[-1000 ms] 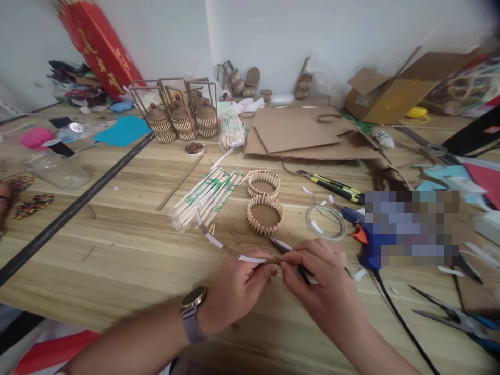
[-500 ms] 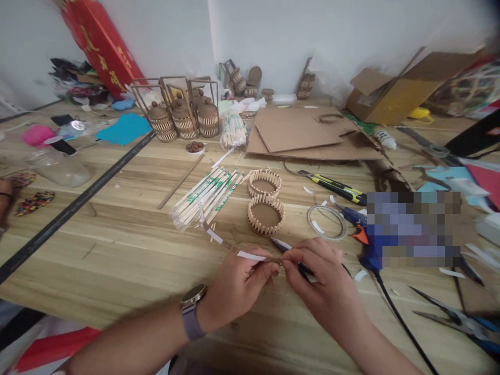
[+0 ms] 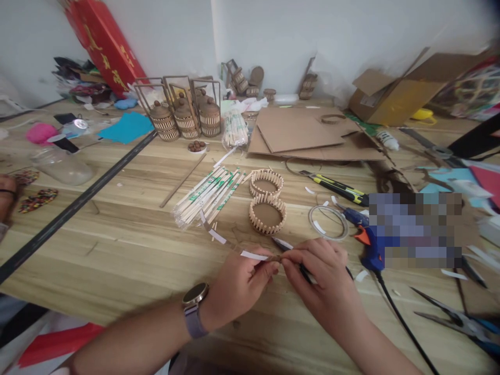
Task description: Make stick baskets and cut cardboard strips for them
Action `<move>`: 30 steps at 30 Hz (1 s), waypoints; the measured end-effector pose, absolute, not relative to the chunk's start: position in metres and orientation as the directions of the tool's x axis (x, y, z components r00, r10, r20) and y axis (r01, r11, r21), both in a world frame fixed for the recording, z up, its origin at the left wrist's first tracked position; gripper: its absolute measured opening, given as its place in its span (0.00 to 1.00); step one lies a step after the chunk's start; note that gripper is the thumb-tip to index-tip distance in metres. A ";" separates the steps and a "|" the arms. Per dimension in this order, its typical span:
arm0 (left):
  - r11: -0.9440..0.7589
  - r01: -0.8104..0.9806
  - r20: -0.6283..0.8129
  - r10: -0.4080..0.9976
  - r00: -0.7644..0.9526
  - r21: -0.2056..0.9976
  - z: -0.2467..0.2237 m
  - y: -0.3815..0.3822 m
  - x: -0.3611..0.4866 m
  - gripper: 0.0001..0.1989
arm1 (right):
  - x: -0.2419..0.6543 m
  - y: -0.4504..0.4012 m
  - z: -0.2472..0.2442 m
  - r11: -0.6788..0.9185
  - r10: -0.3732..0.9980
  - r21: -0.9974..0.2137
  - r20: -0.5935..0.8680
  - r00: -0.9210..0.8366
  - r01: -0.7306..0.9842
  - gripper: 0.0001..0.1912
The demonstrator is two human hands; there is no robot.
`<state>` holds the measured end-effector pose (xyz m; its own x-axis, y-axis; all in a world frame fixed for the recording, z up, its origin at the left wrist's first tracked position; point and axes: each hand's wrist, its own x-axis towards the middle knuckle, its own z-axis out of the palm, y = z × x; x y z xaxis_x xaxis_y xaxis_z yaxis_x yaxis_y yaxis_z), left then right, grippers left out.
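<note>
My left hand (image 3: 236,286), with a watch (image 3: 195,296) on its wrist, pinches a narrow brown strip (image 3: 275,258) that carries pieces of white paper backing. Fingertips of my right hand (image 3: 322,276) are closed on the same strip, touching or almost touching the left thumb. From the left hand the strip's tail curves away to the upper left, toward the wrapped chopsticks (image 3: 209,195). Partly beneath the right hand lies a dark pointed tool (image 3: 282,244), its kind unclear. Just beyond the hands stand two round trays (image 3: 267,213) edged with short wooden sticks.
To the right lie a tape roll (image 3: 328,222), a yellow-black utility knife (image 3: 336,188), a blue glue gun (image 3: 373,250) with its cord and long-nosed pliers (image 3: 449,315). Behind are cardboard sheets (image 3: 300,130) and small handled baskets (image 3: 183,117). Another person's hand (image 3: 8,190) shows at far left.
The white backing piece by my left hand has tilted slightly, and the strip's tail has shifted a little. The view has moved slightly; both hands keep their pinch.
</note>
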<state>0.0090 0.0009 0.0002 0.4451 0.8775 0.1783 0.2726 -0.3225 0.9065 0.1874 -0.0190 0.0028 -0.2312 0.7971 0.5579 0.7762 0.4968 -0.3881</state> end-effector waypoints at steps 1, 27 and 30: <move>-0.328 0.274 0.182 0.876 0.447 0.904 0.000 0.001 0.009 0.15 | 0.188 -0.019 0.003 0.497 0.799 -0.386 0.554 -0.236 0.777 0.08; -0.204 0.226 0.085 0.891 0.446 0.953 -0.004 0.001 0.008 0.16 | 0.188 -0.018 0.003 0.507 0.813 -0.439 0.529 -0.242 0.742 0.07; -0.245 0.243 0.118 0.889 0.442 0.939 -0.003 0.001 0.009 0.15 | 0.188 -0.019 0.003 0.517 0.802 -0.409 0.539 -0.258 0.752 0.05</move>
